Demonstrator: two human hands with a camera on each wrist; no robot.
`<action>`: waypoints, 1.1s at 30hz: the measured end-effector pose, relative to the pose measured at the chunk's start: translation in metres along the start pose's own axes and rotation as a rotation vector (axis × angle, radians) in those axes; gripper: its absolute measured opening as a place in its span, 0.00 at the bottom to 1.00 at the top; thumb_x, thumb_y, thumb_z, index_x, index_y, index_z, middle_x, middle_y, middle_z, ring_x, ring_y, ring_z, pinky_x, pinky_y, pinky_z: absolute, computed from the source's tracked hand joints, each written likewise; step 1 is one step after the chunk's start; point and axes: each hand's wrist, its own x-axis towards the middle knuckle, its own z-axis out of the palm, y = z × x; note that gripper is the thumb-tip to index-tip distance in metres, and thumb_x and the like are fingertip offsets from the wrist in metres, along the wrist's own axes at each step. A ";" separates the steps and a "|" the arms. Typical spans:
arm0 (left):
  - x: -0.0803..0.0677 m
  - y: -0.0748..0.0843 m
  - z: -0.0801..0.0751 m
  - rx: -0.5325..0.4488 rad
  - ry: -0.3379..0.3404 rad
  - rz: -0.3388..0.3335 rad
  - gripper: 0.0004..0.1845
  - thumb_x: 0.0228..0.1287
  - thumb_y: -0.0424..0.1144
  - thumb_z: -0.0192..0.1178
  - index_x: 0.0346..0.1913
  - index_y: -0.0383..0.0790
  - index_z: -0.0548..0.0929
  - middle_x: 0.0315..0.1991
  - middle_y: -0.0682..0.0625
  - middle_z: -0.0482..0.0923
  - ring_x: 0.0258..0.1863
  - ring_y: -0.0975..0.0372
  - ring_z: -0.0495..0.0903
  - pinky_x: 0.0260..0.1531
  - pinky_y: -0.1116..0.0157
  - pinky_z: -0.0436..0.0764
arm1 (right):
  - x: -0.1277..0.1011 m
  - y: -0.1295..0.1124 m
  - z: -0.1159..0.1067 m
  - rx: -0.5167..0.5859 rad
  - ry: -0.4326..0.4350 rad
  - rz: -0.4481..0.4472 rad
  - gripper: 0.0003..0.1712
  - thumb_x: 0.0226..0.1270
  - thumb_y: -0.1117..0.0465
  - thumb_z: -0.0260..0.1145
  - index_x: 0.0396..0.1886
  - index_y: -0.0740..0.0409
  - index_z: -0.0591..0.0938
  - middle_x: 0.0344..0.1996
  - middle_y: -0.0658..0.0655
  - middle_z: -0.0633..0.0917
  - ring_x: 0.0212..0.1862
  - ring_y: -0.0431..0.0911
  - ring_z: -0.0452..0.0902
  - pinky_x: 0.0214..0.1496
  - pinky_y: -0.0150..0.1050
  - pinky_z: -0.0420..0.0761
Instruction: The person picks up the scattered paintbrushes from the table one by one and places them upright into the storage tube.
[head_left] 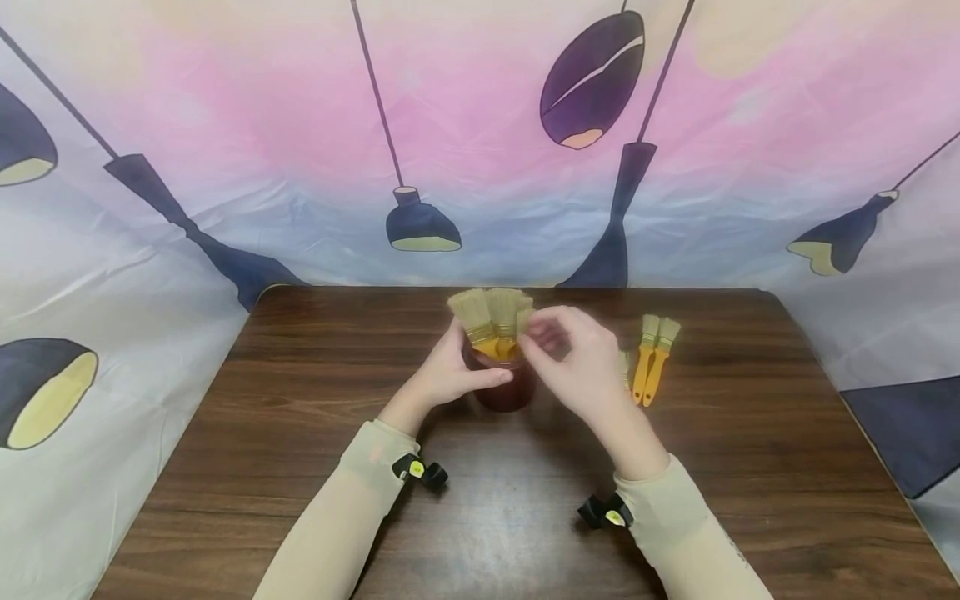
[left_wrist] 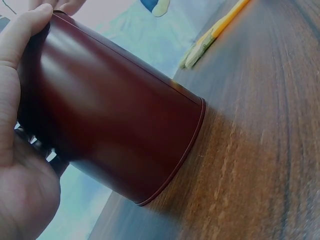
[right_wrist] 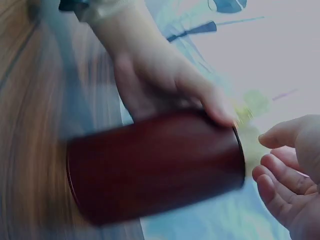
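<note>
The cup (head_left: 504,385) is dark red and stands upright near the middle of the bench (head_left: 300,467), a little toward the far edge. The left hand (head_left: 450,375) holds it from the left side: the fingers are curled around the wall, and the thumb (left_wrist: 25,30) lies at the rim. In the left wrist view the base of the cup rests flat on the wood.

Several brushes (head_left: 491,321) stand in the cup with the bristles up and the yellow handles down inside. They lean a little to the left.

The right hand (head_left: 581,358) hovers just to the right of the bristles, above the rim. Its fingers (right_wrist: 280,175) are loosely bent and a little apart, and they seem to hold nothing, though the right wrist view is blurred. The fingertips are very near the bristles; I cannot tell if they touch.

Two more brushes (head_left: 651,358) lie flat on the bench to the right of the right hand, side by side, bristles pointing away from the person.

A printed cloth (head_left: 480,167) hangs behind the bench.
</note>
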 end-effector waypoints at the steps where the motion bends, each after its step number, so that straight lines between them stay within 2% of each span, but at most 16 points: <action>1: 0.000 0.000 0.000 0.001 0.000 -0.004 0.56 0.55 0.39 0.84 0.82 0.42 0.60 0.77 0.44 0.70 0.76 0.51 0.71 0.79 0.45 0.65 | -0.001 0.004 -0.005 -0.011 0.012 0.010 0.14 0.66 0.64 0.81 0.49 0.59 0.89 0.41 0.53 0.91 0.39 0.44 0.88 0.43 0.42 0.90; 5: 0.000 0.000 0.000 0.001 -0.002 -0.022 0.57 0.54 0.43 0.85 0.82 0.44 0.60 0.77 0.44 0.70 0.76 0.51 0.70 0.80 0.43 0.63 | -0.005 0.028 -0.028 -0.080 0.049 0.082 0.12 0.67 0.62 0.80 0.48 0.58 0.89 0.39 0.53 0.92 0.37 0.45 0.88 0.41 0.42 0.89; 10: -0.001 0.001 0.000 -0.002 -0.004 -0.039 0.57 0.54 0.43 0.85 0.82 0.44 0.60 0.77 0.43 0.70 0.77 0.50 0.69 0.80 0.41 0.62 | -0.015 0.064 -0.059 -0.156 0.073 0.209 0.10 0.71 0.61 0.78 0.48 0.59 0.90 0.38 0.55 0.92 0.37 0.48 0.88 0.40 0.28 0.82; 13: 0.000 0.001 0.000 -0.004 -0.002 -0.047 0.56 0.54 0.42 0.85 0.82 0.44 0.61 0.77 0.44 0.69 0.77 0.50 0.69 0.80 0.42 0.61 | -0.022 0.084 -0.076 -0.196 0.081 0.274 0.12 0.73 0.59 0.77 0.49 0.60 0.89 0.40 0.58 0.92 0.40 0.52 0.88 0.41 0.24 0.79; 17: -0.001 0.000 -0.001 0.007 0.001 -0.051 0.57 0.54 0.43 0.85 0.82 0.44 0.60 0.77 0.44 0.69 0.77 0.51 0.69 0.80 0.42 0.61 | -0.032 0.108 -0.096 -0.254 0.059 0.377 0.18 0.75 0.54 0.75 0.54 0.63 0.88 0.44 0.62 0.92 0.44 0.56 0.89 0.45 0.35 0.80; 22: -0.001 -0.002 -0.001 0.015 -0.003 -0.050 0.57 0.55 0.47 0.85 0.82 0.45 0.60 0.77 0.44 0.70 0.77 0.50 0.69 0.80 0.41 0.62 | -0.043 0.134 -0.111 -0.272 -0.026 0.530 0.29 0.78 0.46 0.70 0.61 0.66 0.84 0.50 0.68 0.91 0.50 0.61 0.87 0.51 0.53 0.82; 25: -0.001 -0.001 -0.001 0.010 -0.007 -0.050 0.58 0.55 0.47 0.86 0.82 0.45 0.60 0.77 0.44 0.69 0.76 0.50 0.70 0.80 0.41 0.63 | -0.047 0.147 -0.115 -0.270 -0.084 0.590 0.33 0.79 0.43 0.69 0.63 0.68 0.82 0.52 0.70 0.89 0.52 0.63 0.87 0.52 0.54 0.82; 33: -0.001 -0.001 0.000 -0.010 -0.003 -0.047 0.57 0.54 0.44 0.86 0.82 0.45 0.60 0.77 0.45 0.69 0.76 0.50 0.70 0.80 0.42 0.63 | -0.053 0.163 -0.112 -0.241 -0.176 0.662 0.37 0.79 0.40 0.68 0.65 0.70 0.80 0.55 0.73 0.88 0.56 0.65 0.86 0.54 0.57 0.84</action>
